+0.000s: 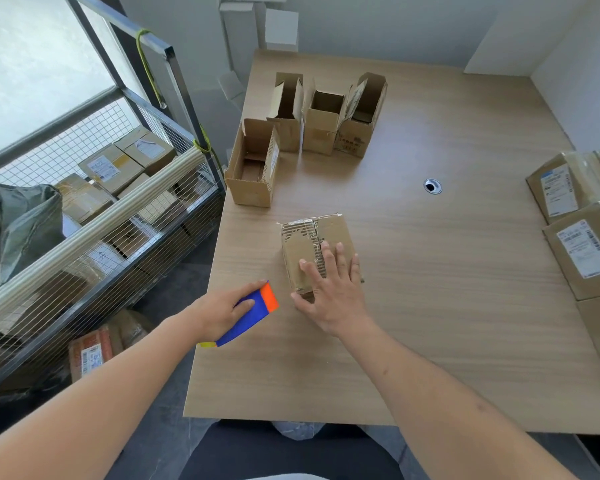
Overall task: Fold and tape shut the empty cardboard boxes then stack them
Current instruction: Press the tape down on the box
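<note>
The right hand [333,289] lies flat on the closed box [317,251], fingers straight and spread, pressing down on its flaps across the torn, ribbed seam. The left hand [222,310] grips a blue tool [248,315] with an orange end, fingers curled round it; it rests on the table [430,323] just left of the closed box, orange end nearest the box. What kind of tool it is cannot be told for sure.

The closed box sits on the table in front of the person, its flaps folded shut and showing scraps of old clear tape. Beyond it, toward the far left part of the table, stand four open boxes [312,116]: one [253,164] nearest the closed box at the table's left edge, and three in a row behind it, all with flaps up and apparently empty. A round cable hole [432,186] lies to the right of and beyond the closed box. Well to the right, at the table's edge, are sealed parcels [579,216] with white labels. Left of the table, apart from it, a wire cage cart [94,202] holds more labelled parcels.
</note>
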